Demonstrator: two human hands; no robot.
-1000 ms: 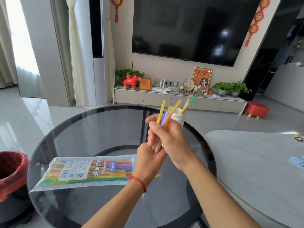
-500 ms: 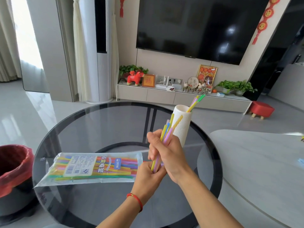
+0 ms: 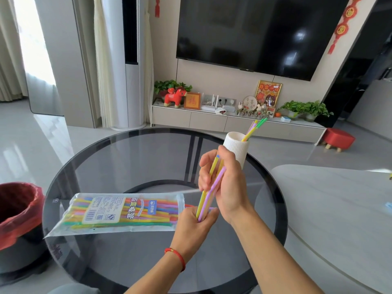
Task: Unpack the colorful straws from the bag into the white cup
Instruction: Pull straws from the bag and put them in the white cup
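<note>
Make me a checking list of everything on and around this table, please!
Surface: round dark glass table, shiny; a pale marble-look table stands right of it.
Job's things: straw bag lies flat on the glass, many straws inside; white cup stands upright with a few straws in it; a small bunch of straws is held above the table.
Clutter: nothing seen on the glass besides these.
Grips: left hand holds the bunch's lower end; right hand is curled round its upper part.
Cables: nothing seen on the table.
Surroundings: red-lined bin to the left, TV, red stool.
</note>
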